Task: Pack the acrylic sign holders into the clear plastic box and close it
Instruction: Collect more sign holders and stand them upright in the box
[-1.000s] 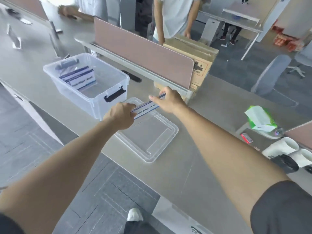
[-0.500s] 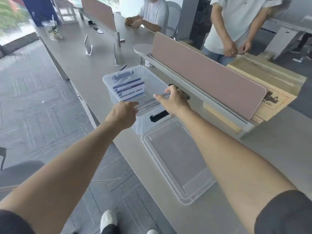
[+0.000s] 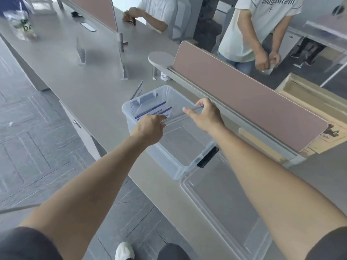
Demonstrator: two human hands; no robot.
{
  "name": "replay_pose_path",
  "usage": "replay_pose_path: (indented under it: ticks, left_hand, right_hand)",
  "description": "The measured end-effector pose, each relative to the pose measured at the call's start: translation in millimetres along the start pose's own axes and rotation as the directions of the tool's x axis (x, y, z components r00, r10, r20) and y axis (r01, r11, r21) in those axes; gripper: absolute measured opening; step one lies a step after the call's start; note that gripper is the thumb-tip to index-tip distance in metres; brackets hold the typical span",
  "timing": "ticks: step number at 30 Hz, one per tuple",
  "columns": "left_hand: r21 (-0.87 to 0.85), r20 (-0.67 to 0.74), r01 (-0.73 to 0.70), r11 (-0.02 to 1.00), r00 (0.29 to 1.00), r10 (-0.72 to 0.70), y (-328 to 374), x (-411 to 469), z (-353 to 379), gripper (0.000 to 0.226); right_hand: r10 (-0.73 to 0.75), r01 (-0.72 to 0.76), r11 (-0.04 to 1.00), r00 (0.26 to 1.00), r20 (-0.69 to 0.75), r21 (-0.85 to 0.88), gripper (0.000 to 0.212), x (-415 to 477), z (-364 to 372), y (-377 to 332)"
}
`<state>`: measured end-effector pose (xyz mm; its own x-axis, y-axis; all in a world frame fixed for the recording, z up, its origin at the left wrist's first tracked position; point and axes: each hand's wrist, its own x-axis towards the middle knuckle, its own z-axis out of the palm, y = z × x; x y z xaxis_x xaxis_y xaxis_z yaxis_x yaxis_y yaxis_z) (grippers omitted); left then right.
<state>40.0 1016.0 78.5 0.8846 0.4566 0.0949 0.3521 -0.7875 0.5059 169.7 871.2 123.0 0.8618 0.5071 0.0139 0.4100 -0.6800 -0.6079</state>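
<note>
- Office setting, long grey desk [image 3: 90, 87] with a pinkish divider panel [image 3: 244, 102] behind the clear plastic box [image 3: 174, 166]; its lid [image 3: 221, 212] lies flat just beside it, nearer the camera.
- Step in hand looks like loading: 1 acrylic sign holder [image 3: 174, 117] is held level over the open box, above holders with blue-printed inserts [image 3: 154, 111] already inside.
- Left hand [image 3: 148, 128] pinches 1 end, right hand [image 3: 204, 117] the other, both arms stretched forward.
- Next I'd guess: lower it in flat, let go, later fit the lid.
</note>
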Motion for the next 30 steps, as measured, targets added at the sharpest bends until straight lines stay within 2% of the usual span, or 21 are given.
replay_pose_path:
  ticks: [10, 13, 17, 22, 25, 30]
  left_hand:
    - [0.075, 0.268, -0.051, 0.996, 0.963, 0.029, -28.9, 86.8, 23.2, 0.029]
    - [0.149, 0.431, -0.057, 0.987, 0.902, -0.013, -34.0, 107.4, 36.0, 0.013]
    - [0.202, 0.62, -0.043, 0.978, 0.779, -0.094, -43.6, 127.6, 57.0, 0.031]
    - [0.24, 0.714, -0.06, 0.969, 0.687, -0.134, -57.2, 147.3, 77.8, 0.053]
    - [0.229, 0.741, -0.061, 0.972, 0.658, -0.133, -66.6, 154.3, 91.6, 0.044]
    - [0.142, 0.735, -0.041, 0.989, 0.674, -0.078, -79.9, 159.7, 93.2, 0.036]
  right_hand:
    - [0.135, -0.135, 0.991, 0.991, 0.012, 0.003, 0.055, 71.4, 30.9, 24.6]
    - [0.155, -0.161, 0.985, 0.984, 0.089, 0.068, 0.054, 96.2, 51.4, 48.2]
    - [0.212, -0.231, 0.971, 0.954, 0.212, 0.067, 0.057, 115.9, 88.4, 79.9]
    - [0.277, -0.303, 0.951, 0.923, 0.266, 0.061, 0.059, 129.7, 121.8, 101.4]
    - [0.278, -0.306, 0.95, 0.92, 0.277, 0.064, 0.058, 135.0, 136.8, 104.3]
    - [0.287, -0.314, 0.946, 0.924, 0.252, 0.075, 0.059, 134.5, 151.8, 100.2]
